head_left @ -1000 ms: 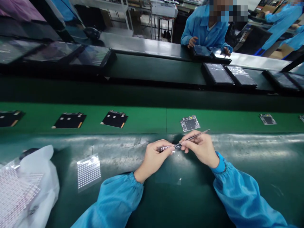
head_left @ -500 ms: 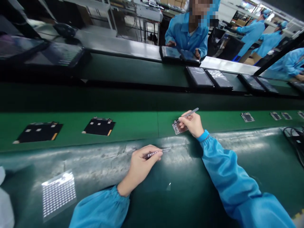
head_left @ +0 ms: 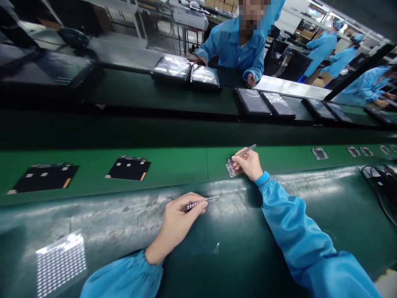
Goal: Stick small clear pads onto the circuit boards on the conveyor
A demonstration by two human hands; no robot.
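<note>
My left hand (head_left: 177,217) rests on the dark green bench mat and pinches a narrow strip of small pads (head_left: 201,202), fingers closed. My right hand (head_left: 248,163) reaches out over the green conveyor belt (head_left: 186,163), gripping metal tweezers (head_left: 245,152) whose tips touch a small circuit board (head_left: 231,169) lying on the belt. The hand partly covers that board.
Two black-covered boards (head_left: 128,168) (head_left: 43,176) lie on the belt to the left; several small boards (head_left: 319,153) lie to the right. A sheet of pads (head_left: 60,265) sits at the near left. Cables (head_left: 380,182) lie far right. A person in a blue coat (head_left: 235,43) handles tablets (head_left: 186,70) across a farther belt.
A second ago both hands met at the strip over the mat. My right hand then carried the tweezers out to the small board on the belt; my view has shifted right.
</note>
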